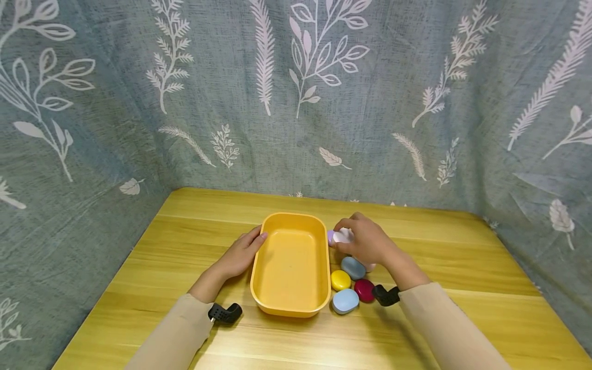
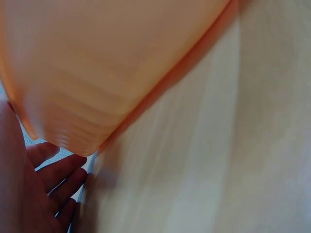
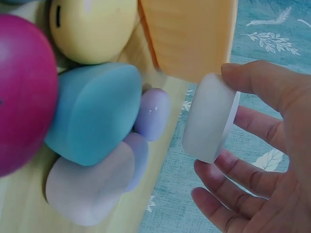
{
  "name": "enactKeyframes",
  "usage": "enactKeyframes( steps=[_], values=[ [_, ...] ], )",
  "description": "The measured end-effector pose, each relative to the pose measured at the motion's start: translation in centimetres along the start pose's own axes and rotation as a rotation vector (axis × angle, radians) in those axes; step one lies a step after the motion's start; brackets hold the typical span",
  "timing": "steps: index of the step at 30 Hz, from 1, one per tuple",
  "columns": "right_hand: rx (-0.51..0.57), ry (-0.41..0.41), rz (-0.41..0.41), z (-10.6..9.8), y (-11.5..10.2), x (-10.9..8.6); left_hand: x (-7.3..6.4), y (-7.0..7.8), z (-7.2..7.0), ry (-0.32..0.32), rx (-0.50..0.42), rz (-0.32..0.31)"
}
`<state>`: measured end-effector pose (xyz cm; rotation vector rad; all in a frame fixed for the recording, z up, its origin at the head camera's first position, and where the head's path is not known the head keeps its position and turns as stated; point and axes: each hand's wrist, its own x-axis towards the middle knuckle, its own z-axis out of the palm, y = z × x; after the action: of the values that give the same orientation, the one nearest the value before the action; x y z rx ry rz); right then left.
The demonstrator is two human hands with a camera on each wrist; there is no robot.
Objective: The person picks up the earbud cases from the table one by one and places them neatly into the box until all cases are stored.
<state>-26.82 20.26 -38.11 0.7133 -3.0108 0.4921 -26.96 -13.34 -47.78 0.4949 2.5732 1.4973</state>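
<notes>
A yellow-orange plastic bin (image 1: pixel 290 309) stands on the wooden table. My left hand (image 1: pixel 239 254) holds its far left side, thumb over the rim and fingers along the outside wall (image 2: pixel 92 111). To the right of the bin, my right hand (image 1: pixel 367 240) pinches a white rounded block (image 3: pixel 209 119) between thumb and fingertips, held off the table. Near it lie a lilac piece (image 3: pixel 153 114), a blue-grey block (image 1: pixel 353 267) and a pale pinkish block (image 3: pixel 90 191). Closer to me are a yellow piece (image 1: pixel 340 280), a dark red piece (image 1: pixel 364 291) and a light blue piece (image 1: pixel 345 301).
Leaf-patterned grey-green cloth (image 1: pixel 287 144) hangs behind and beside the table (image 1: pixel 152 288). A black wrist camera (image 1: pixel 225 313) sits on the left wrist, another black one (image 1: pixel 386 295) on the right, close to the dark red piece.
</notes>
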Motion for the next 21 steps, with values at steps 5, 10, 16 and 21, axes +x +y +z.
enactKeyframes(
  steps=[5,10,16,21],
  values=[
    [0.006,0.020,-0.029,-0.42,-0.15,-0.04,0.06,0.03,0.03,0.009,0.009,-0.009],
    [0.009,0.043,-0.052,-0.63,-0.17,0.01,0.08,0.08,0.07,0.014,0.023,-0.008],
    [0.029,0.063,-0.072,-0.81,-0.16,0.00,0.11,0.08,0.05,0.013,0.017,-0.013],
    [0.041,0.069,-0.075,-0.90,-0.40,-0.04,0.15,0.04,0.04,0.014,0.014,-0.011]
  ],
)
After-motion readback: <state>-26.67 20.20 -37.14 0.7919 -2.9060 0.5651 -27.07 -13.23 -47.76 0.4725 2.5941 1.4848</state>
